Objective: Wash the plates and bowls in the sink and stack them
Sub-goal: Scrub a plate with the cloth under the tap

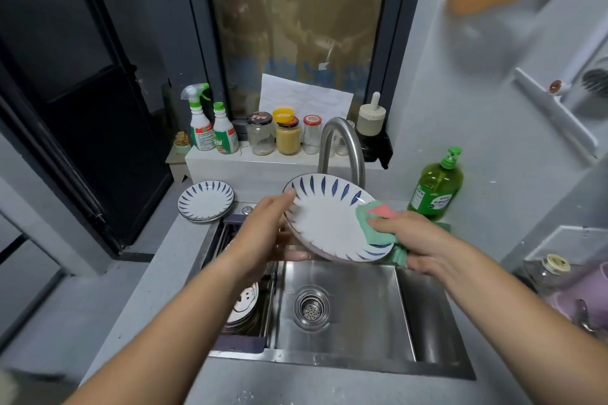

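Observation:
A white plate with blue leaf marks [329, 223] is held tilted over the steel sink [427, 316]. My left hand [266, 233] grips its left rim, thumb on top and fingers underneath. My right hand [414, 240] holds a green and pink sponge [375, 220] against the plate's right edge. A small stack of matching plates [205, 200] sits on the counter left of the sink. More dishes [243, 309] lie in the sink's left compartment, partly hidden by my left forearm.
The curved steel faucet [342, 148] rises just behind the plate. A green soap bottle [436, 187] stands at the right back corner. Spray bottles [204, 122] and jars [288, 135] line the ledge behind. A glass jar [549, 273] sits on the right counter.

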A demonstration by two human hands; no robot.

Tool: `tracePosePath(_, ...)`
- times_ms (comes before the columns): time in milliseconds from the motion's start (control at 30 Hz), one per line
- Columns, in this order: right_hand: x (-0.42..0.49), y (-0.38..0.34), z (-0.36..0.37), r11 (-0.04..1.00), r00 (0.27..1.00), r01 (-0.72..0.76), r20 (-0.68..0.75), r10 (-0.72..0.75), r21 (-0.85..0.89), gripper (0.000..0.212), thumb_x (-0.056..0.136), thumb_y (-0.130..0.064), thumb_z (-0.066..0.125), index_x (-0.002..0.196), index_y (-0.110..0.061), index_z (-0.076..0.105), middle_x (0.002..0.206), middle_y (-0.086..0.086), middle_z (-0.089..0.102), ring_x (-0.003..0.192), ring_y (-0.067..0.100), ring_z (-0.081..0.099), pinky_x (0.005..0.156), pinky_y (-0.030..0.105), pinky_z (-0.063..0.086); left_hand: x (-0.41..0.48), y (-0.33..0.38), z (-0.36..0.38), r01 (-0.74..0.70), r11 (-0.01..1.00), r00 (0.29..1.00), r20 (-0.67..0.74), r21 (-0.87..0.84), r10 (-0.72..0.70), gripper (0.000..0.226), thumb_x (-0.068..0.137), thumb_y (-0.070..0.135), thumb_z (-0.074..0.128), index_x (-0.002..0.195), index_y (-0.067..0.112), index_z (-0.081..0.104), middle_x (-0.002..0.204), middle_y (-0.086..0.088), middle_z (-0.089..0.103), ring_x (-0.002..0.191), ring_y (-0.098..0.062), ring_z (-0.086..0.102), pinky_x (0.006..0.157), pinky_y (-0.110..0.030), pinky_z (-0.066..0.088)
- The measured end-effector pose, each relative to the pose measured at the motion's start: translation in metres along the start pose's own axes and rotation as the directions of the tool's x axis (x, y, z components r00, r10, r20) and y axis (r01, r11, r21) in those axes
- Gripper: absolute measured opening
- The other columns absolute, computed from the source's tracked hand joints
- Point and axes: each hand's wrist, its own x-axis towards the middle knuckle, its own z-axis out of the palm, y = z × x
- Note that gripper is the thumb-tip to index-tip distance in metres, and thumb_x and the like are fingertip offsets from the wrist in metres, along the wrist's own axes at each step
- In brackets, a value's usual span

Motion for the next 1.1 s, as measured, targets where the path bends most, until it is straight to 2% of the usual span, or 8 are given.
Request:
tracePosePath(167, -0.007, -0.006, -0.005, 0.978, 0.981, 0.030, 0.196, 0.011, -0.205, 0.024, 0.096, -0.010, 0.064, 0.120, -0.006, 0.066, 0.111, 0.019, 0.074, 0.098, 0.030, 0.072, 0.095, 0.045, 0.056, 0.000, 0.013, -0.007, 0.198, 0.977, 0.974, 0.093, 0.081, -0.205, 0.047, 0.105, 0.050, 0.042, 0.118, 0.016, 0.072, 0.111, -0.009, 0.078, 0.097, -0.025, 0.076, 0.072, -0.042, 0.063)
tracePosePath(400, -0.016, -0.003, -0.001, 0.749, 0.906, 0.414, 0.158, -0.392, -0.518, 0.029, 0.103, -0.027, 0.053, 0.130, -0.038, 0.055, 0.135, -0.004, 0.054, 0.116, -0.004, 0.054, 0.107, 0.018, 0.039, -0.015, 0.004, 0.003, 0.139, 0.984, 0.990, -0.010, -0.107, -0.141, 0.033, 0.105, 0.034, 0.050, 0.094, 0.016, 0.076, 0.091, -0.006, 0.080, 0.073, -0.022, 0.078, 0.050, -0.037, 0.059)
tracePosePath(467, -0.021, -0.002, 0.000, 0.698, 0.860, 0.502, 0.210, -0.464, -0.511, 0.026, 0.104, -0.019, 0.049, 0.121, -0.035, 0.060, 0.133, -0.005, 0.059, 0.115, -0.015, 0.051, 0.103, 0.006, 0.034, -0.015, 0.006, 0.004, 0.118, 0.984, 0.991, -0.041, -0.134, -0.124, 0.031, 0.104, 0.033, 0.051, 0.092, 0.017, 0.075, 0.088, -0.006, 0.080, 0.069, -0.021, 0.077, 0.050, -0.039, 0.060)
tracePosePath(567, -0.023, 0.003, -0.003, 0.620, 0.784, 0.586, 0.170, -0.597, -0.522, 0.032, 0.105, -0.012, 0.047, 0.108, -0.037, 0.067, 0.116, -0.017, 0.071, 0.115, -0.004, 0.059, 0.108, 0.021, 0.040, -0.012, 0.010, 0.006, 0.107, 0.982, 0.990, -0.078, -0.153, -0.120, 0.029, 0.104, 0.030, 0.051, 0.092, 0.017, 0.075, 0.085, -0.004, 0.078, 0.068, -0.021, 0.075, 0.061, -0.047, 0.062)
tracePosePath(667, -0.026, 0.001, -0.005, 0.579, 0.694, 0.628, 0.038, -0.719, -0.520, 0.036, 0.105, -0.008, 0.042, 0.106, -0.030, 0.071, 0.105, -0.023, 0.073, 0.109, -0.005, 0.062, 0.101, 0.023, 0.045, -0.013, 0.013, 0.010, 0.144, 0.975, 0.986, -0.060, -0.167, -0.156, 0.028, 0.104, 0.023, 0.048, 0.099, 0.014, 0.074, 0.086, -0.007, 0.079, 0.069, -0.023, 0.077, 0.051, -0.042, 0.062)
tracePosePath(800, -0.043, -0.017, 0.000, 0.628, 0.634, 0.733, -0.071, -0.770, -0.261, 0.032, 0.106, -0.005, 0.040, 0.109, -0.021, 0.067, 0.102, -0.022, 0.073, 0.107, -0.002, 0.063, 0.101, 0.023, 0.046, -0.013, 0.012, 0.010, 0.168, 0.968, 0.981, -0.059, -0.187, -0.182, 0.026, 0.103, 0.018, 0.050, 0.099, 0.012, 0.074, 0.085, -0.009, 0.080, 0.067, -0.025, 0.077, 0.047, -0.037, 0.060)
tracePosePath(933, -0.051, -0.014, 0.013, 0.605, 0.671, 0.740, 0.257, -0.695, -0.295, 0.023, 0.102, -0.019, 0.048, 0.116, -0.022, 0.066, 0.109, -0.013, 0.073, 0.109, 0.006, 0.064, 0.100, 0.025, 0.047, -0.009, 0.013, 0.013, 0.166, 0.968, 0.981, -0.068, -0.187, -0.181, 0.026, 0.103, 0.021, 0.049, 0.103, 0.013, 0.074, 0.083, -0.008, 0.079, 0.063, -0.023, 0.076, 0.045, -0.035, 0.059)
tracePosePath(1100, -0.048, 0.004, 0.015, 0.220, 0.629, 0.733, 0.518, -0.580, -0.644, 0.041, 0.091, -0.064, 0.052, 0.117, -0.038, 0.069, 0.120, -0.033, 0.061, 0.122, -0.004, 0.054, 0.105, 0.027, 0.038, -0.003, 0.010, 0.016, 0.166, 0.975, 0.981, -0.079, -0.146, -0.179, 0.034, 0.105, 0.025, 0.041, 0.110, 0.012, 0.073, 0.096, -0.015, 0.079, 0.072, -0.029, 0.077, 0.052, -0.038, 0.061)
